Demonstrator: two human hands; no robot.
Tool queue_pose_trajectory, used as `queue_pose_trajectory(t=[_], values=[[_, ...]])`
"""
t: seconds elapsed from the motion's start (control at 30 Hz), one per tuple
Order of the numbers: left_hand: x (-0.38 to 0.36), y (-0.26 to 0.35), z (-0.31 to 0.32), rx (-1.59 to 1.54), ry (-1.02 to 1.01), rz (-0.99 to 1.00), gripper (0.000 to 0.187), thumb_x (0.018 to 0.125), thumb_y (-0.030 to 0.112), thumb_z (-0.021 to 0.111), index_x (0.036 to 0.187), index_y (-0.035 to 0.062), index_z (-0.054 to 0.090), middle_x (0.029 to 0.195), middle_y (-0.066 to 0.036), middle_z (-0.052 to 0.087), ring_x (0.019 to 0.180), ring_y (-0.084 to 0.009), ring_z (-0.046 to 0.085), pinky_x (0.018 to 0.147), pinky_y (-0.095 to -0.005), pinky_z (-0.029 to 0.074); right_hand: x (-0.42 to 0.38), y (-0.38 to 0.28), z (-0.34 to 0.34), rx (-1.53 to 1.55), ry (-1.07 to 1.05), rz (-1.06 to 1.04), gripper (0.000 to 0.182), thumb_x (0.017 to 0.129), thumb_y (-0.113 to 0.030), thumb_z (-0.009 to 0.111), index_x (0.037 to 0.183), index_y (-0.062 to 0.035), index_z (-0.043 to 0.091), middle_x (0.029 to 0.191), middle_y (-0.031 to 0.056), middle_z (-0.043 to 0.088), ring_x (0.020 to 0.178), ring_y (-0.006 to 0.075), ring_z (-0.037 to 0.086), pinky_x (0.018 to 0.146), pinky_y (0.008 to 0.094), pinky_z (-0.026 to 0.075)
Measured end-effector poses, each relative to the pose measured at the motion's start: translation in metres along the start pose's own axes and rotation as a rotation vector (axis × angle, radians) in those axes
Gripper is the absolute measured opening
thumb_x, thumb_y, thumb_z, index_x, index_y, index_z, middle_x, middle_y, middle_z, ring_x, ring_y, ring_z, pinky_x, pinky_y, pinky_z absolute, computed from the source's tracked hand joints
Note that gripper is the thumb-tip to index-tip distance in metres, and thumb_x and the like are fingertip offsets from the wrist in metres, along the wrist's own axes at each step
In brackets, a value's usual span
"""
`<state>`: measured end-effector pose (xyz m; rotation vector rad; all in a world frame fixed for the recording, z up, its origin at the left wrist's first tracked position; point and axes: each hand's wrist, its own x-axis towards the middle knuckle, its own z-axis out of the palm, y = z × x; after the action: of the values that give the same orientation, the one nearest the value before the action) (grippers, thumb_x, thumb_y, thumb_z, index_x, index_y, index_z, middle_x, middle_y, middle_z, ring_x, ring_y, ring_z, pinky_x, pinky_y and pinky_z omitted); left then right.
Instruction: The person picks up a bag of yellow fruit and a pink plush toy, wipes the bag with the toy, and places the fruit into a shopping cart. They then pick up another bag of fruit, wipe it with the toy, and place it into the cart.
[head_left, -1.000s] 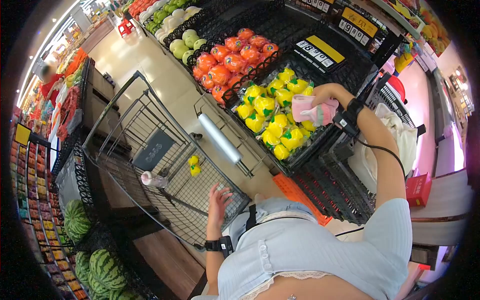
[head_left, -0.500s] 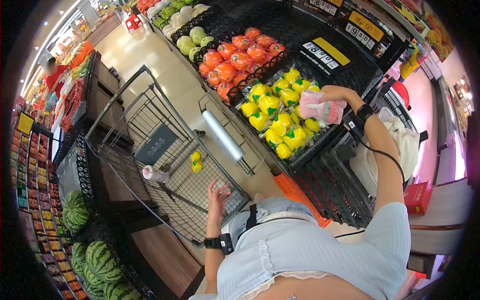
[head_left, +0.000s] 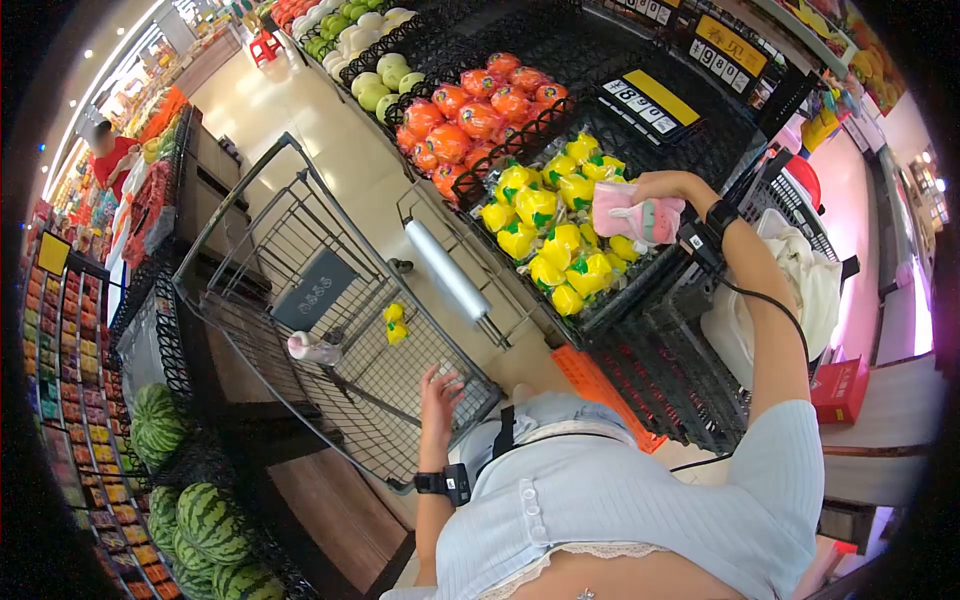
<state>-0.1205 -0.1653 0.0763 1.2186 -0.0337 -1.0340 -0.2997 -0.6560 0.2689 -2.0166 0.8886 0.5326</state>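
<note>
My right hand (head_left: 664, 187) is closed on a small pink pouch (head_left: 630, 214) with a white rabbit-ear shape and a watermelon slice on it. The pouch is over the right side of a heap of yellow fruit (head_left: 560, 240) in clear wrapping with green leaf shapes, and it hides some of them. My left hand (head_left: 440, 400) is low beside the near end of a wire shopping cart (head_left: 345, 235), its fingers apart and slightly bent, with nothing in it. In the cart lie two yellow wrapped fruits (head_left: 396, 323) and a pinkish-white bottle-like item (head_left: 312, 348).
Orange wrapped fruit (head_left: 480, 120) and pale green fruit (head_left: 385, 85) fill bins beyond the yellow heap. A roll of clear bags (head_left: 447, 270) hangs between cart and stand. Watermelons (head_left: 210, 525) sit at lower left. A person in red (head_left: 112, 160) stands far left.
My right hand and the pink pouch have shifted slightly left over the yellow fruit. My left hand stays by the cart, nearly unmoved.
</note>
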Motion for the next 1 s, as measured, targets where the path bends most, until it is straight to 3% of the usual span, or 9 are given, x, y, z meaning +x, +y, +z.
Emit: queue_pose_trajectory(t=[0.17, 0.33, 0.53, 0.67, 0.8, 0.83, 0.87, 0.9, 1.0], values=[[-0.001, 0.001, -0.002, -0.001, 0.047, -0.016, 0.039, 0.088, 0.029, 0.043, 0.122, 0.0111, 0.037, 0.102, -0.009, 0.055, 0.088, -0.0169, 0.054, 0.077, -0.0334, 0.046, -0.002, 0.016, -0.037, -0.154, 0.162, -0.180, 0.027, 0.070, -0.023, 0.054, 0.080, 0.0009, 0.060, 0.068, 0.0041, 0.057, 0.063, 0.0099, 0.052, 0.055, 0.0264, 0.043], [-0.001, 0.005, -0.008, 0.010, 0.111, -0.025, 0.036, 0.087, 0.030, 0.043, 0.118, 0.0107, 0.043, 0.100, -0.008, 0.056, 0.088, -0.0168, 0.055, 0.077, -0.0326, 0.046, -0.047, -0.003, -0.068, 0.353, 0.299, -0.346, 0.031, 0.080, -0.024, 0.050, 0.100, -0.0012, 0.055, 0.095, 0.0045, 0.057, 0.080, 0.0096, 0.055, 0.068, 0.0234, 0.046], [0.004, 0.004, -0.014, 0.007, 0.130, -0.037, 0.035, 0.088, 0.031, 0.042, 0.116, 0.0098, 0.044, 0.101, -0.008, 0.053, 0.090, -0.0171, 0.053, 0.077, -0.0327, 0.045, -0.107, -0.035, -0.071, 0.777, 0.724, -0.448, 0.035, 0.085, -0.030, 0.049, 0.106, -0.0019, 0.053, 0.100, 0.0052, 0.058, 0.091, 0.0135, 0.056, 0.080, 0.0276, 0.046], [0.009, 0.003, -0.013, 0.010, 0.150, -0.044, 0.033, 0.086, 0.027, 0.042, 0.113, 0.0086, 0.043, 0.097, -0.008, 0.056, 0.086, -0.0181, 0.054, 0.076, -0.0343, 0.045, -0.132, -0.058, -0.061, 0.882, 0.552, -0.708, 0.035, 0.084, -0.029, 0.052, 0.109, -0.0034, 0.053, 0.105, 0.0079, 0.058, 0.095, 0.0146, 0.057, 0.084, 0.0294, 0.045], [0.019, -0.003, -0.022, -0.002, 0.139, -0.093, 0.033, 0.087, 0.030, 0.042, 0.111, 0.0082, 0.045, 0.098, -0.008, 0.056, 0.085, -0.0173, 0.053, 0.076, -0.0343, 0.045, -0.173, -0.128, 0.009, 0.381, 0.591, -0.620, 0.040, 0.079, -0.031, 0.054, 0.106, -0.0007, 0.054, 0.092, 0.0026, 0.059, 0.083, 0.0072, 0.054, 0.070, 0.0221, 0.046], [0.022, -0.004, -0.024, 0.001, 0.131, -0.106, 0.033, 0.087, 0.031, 0.042, 0.111, 0.0080, 0.046, 0.099, -0.008, 0.055, 0.085, -0.0172, 0.053, 0.076, -0.0342, 0.044, -0.185, -0.140, 0.014, 0.187, 0.367, -0.505, 0.038, 0.072, -0.028, 0.057, 0.100, -0.0010, 0.057, 0.088, 0.0032, 0.060, 0.080, 0.0072, 0.054, 0.067, 0.0215, 0.046], [0.025, -0.007, -0.026, -0.002, 0.125, -0.122, 0.034, 0.087, 0.031, 0.042, 0.111, 0.0079, 0.046, 0.099, -0.008, 0.055, 0.086, -0.0170, 0.052, 0.076, -0.0341, 0.044, -0.181, -0.140, 0.032, 0.139, 0.327, -0.358, 0.037, 0.065, -0.024, 0.061, 0.094, -0.0018, 0.058, 0.082, 0.0055, 0.061, 0.077, 0.0110, 0.056, 0.066, 0.0254, 0.047], [0.028, -0.011, -0.029, -0.019, 0.120, -0.132, 0.034, 0.087, 0.032, 0.042, 0.111, 0.0077, 0.046, 0.100, -0.008, 0.055, 0.086, -0.0170, 0.052, 0.076, -0.0342, 0.044, -0.175, -0.140, 0.049, -0.021, 0.205, -0.493, 0.040, 0.060, -0.022, 0.064, 0.094, -0.0031, 0.057, 0.084, 0.0089, 0.059, 0.078, 0.0179, 0.057, 0.068, 0.0317, 0.046], [0.043, -0.016, -0.041, -0.056, 0.107, -0.160, 0.036, 0.087, 0.033, 0.043, 0.111, 0.0063, 0.047, 0.101, -0.009, 0.054, 0.089, -0.0180, 0.052, 0.076, -0.0339, 0.045, -0.161, -0.127, 0.116, -0.154, -0.159, -0.734, 0.031, 0.068, -0.022, 0.056, 0.095, -0.0054, 0.056, 0.086, 0.0144, 0.054, 0.080, 0.0304, 0.053, 0.071, 0.0387, 0.044]])
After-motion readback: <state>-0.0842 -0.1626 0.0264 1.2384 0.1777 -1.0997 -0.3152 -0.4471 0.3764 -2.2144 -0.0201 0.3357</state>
